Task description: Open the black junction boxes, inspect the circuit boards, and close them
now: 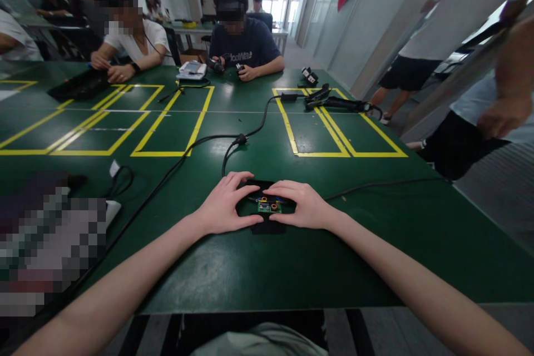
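A small green circuit board point(264, 207) with a copper-coloured coil and blue parts lies between my hands, near the table's front edge. Around it is a black plastic case point(269, 228), showing in front of the board and behind it. My left hand point(225, 206) curls about the left side, thumb at the near edge and fingers over the far edge. From the right, my right hand point(306, 204) grips in the same way. My fingers hide the case's sides, so its full shape cannot be made out.
A black cable with a plug point(241, 139) crosses the green table point(258, 272). Yellow tape point(162, 153) marks rectangles. A black device point(337, 103) lies far right; a pixelated pile point(54, 245) sits left. Two people sit opposite with items in hand; others stand at right.
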Motion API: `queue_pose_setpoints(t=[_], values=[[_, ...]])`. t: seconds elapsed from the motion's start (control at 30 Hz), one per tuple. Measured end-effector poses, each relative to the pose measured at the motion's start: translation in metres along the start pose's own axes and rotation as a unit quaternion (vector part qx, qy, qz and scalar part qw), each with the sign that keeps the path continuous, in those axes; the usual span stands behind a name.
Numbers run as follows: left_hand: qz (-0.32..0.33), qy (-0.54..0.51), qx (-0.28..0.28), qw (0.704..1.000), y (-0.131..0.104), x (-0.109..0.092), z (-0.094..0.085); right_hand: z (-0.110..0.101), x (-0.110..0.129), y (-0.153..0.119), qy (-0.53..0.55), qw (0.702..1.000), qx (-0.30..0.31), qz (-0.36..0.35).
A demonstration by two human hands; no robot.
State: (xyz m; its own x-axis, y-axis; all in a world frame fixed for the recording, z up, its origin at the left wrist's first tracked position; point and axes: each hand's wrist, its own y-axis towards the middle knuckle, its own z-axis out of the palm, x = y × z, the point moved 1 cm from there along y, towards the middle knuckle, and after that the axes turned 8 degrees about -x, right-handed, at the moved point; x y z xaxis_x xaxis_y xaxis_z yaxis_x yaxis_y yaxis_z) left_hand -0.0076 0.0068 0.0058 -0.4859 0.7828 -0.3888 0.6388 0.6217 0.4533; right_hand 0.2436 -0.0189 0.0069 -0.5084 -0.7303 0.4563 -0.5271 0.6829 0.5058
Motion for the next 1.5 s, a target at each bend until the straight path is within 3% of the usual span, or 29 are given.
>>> queue_pose_setpoints(t=[0.17,0.33,0.6,0.83,1.0,1.5], values=[[0.001,0.002,-0.021,1.000,0.002,0.001,-0.002,0.002,-0.001,-0.001,0.004,1.000,0.009,0.023],[-0.053,0.013,0.016,0.998,0.002,-0.001,-0.001,0.001,0.000,0.000,-0.006,0.999,0.006,0.044],[-0.113,0.047,0.017,0.992,0.004,0.001,0.002,0.008,-0.002,0.000,-0.020,0.997,-0.017,0.078],[-0.119,0.017,-0.012,0.993,0.001,0.004,0.005,0.000,-0.004,-0.001,0.014,0.994,-0.044,0.100],[-0.107,-0.020,-0.053,0.993,0.000,0.006,0.003,-0.012,-0.016,-0.002,-0.006,0.995,-0.009,0.100],[-0.124,-0.038,-0.043,0.991,0.001,0.009,0.000,-0.013,-0.022,-0.006,-0.021,0.987,0.003,0.160]])
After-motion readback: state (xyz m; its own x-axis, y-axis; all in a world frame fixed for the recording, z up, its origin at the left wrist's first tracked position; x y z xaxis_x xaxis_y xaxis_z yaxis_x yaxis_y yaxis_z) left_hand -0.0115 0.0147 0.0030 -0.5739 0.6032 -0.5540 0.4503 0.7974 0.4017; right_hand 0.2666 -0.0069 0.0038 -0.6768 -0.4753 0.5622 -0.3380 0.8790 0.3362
